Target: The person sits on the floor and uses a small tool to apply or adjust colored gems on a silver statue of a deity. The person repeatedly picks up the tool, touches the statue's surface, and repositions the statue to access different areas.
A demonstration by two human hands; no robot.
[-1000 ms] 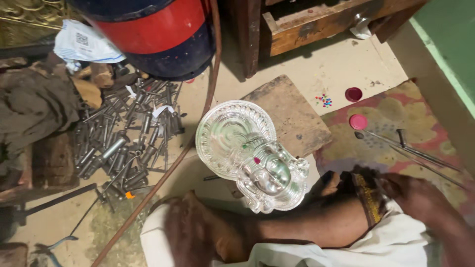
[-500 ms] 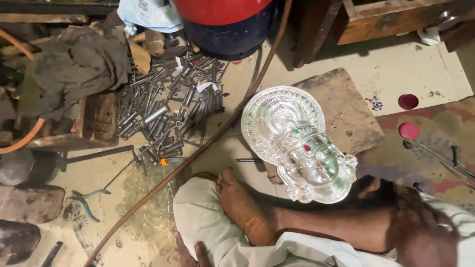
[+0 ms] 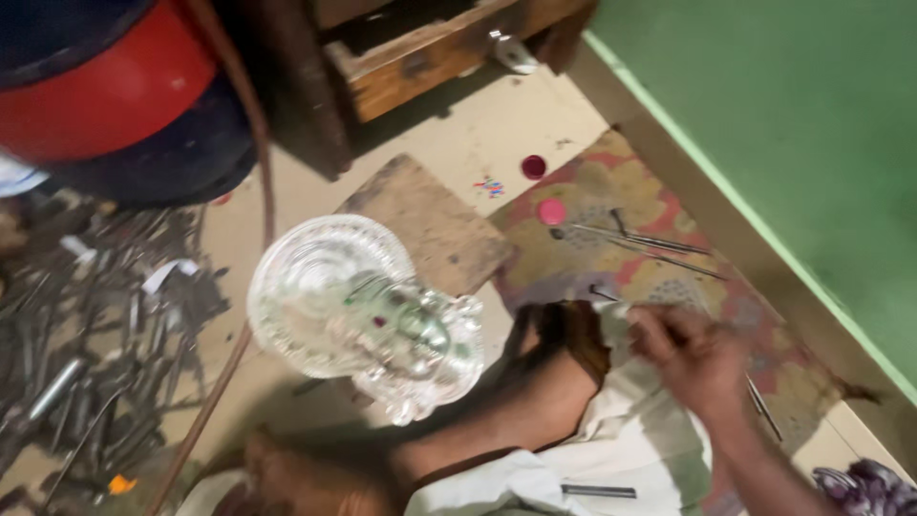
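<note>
Right hand [image 3: 690, 355] shows a loosely curled grip, its hold too blurred to tell. Thin metal tools [image 3: 638, 241] lie on the mat just beyond it, their long axes crosswise; the glass piece [image 3: 368, 315] sits well to its left.

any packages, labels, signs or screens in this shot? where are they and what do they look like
No signs or screens show.
Pale slip: a small white strip, perhaps a tag or label, lying among the metal tools at left; too blurred to be sure.
Pale corner: a bluish-white patch at the far left edge under the red tank, maybe a bag or wrapper; mostly cut off.
Pink cap and dark red cap: small round lids on the floor, unlabelled.
</note>
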